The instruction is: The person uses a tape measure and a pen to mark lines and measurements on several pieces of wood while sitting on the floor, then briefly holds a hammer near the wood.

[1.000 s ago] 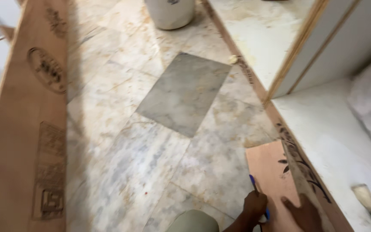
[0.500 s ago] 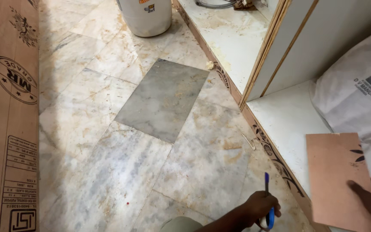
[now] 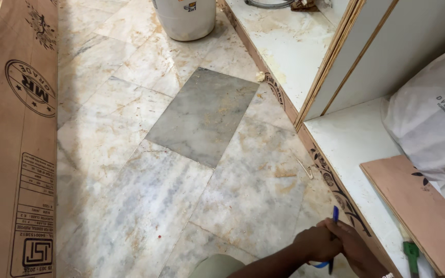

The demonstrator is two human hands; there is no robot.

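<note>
At the bottom edge of the view the two hands meet over the marble floor (image 3: 130,170): the left hand (image 3: 318,243) is curled shut around the lower part of a blue pen (image 3: 334,220), whose upper end stands up out of the fist, tilted slightly, while the right hand (image 3: 356,248) lies pressed against the left from the right, its fingers touching the pen and the left knuckles, though whether it truly grips the pen or only rests there cannot be told. The pen sits just beside the printed front edge of a low cabinet shelf (image 3: 351,139), whose white surface stretches off to the right. On that shelf a plain brown plywood piece (image 3: 418,211) lies flat, well apart from the hands, with a white sack (image 3: 431,118) resting behind it and overlapping its far corner; a green-handled tool (image 3: 411,253) pokes out beside the board's near edge. A darker grey tile (image 3: 204,116) sits set into the pale marble in the middle of the floor, a white bucket (image 3: 185,18) stands at the top, and a large stamped plywood sheet (image 3: 14,154) leans along the left side
</note>
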